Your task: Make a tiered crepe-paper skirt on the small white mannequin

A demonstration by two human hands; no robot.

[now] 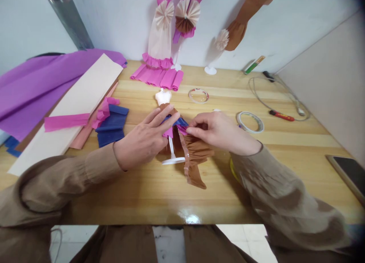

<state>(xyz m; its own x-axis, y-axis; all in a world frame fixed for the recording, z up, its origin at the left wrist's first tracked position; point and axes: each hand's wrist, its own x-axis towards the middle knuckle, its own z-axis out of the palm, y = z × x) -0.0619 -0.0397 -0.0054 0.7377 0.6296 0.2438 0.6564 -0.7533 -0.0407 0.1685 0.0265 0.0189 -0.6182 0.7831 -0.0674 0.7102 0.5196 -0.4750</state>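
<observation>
A small white dress form (pixel 163 97) on a thin stand with a round base (pixel 173 161) is in front of me, dressed in brown, blue and pink crepe paper. My left hand (pixel 151 135) holds it at the waist, its fingers laid across the paper and its thumb mostly hidden. My right hand (pixel 212 129) is closed, pinching the paper at the form's right side between thumb and forefinger. From there a gathered brown crepe paper strip (pixel 196 150) hangs down to the table, with a shiny tape-like band along its edge.
Purple crepe paper (pixel 51 84), a cream sheet (pixel 71 107) and a folded blue piece (pixel 112 124) lie left. Pleated pink paper (pixel 158 76) and paper-dressed figures (pixel 161 38) are behind. Right are tape rolls (pixel 251 122), a cable (pixel 256 95), a glue tube (pixel 255 65) and a phone (pixel 349 175).
</observation>
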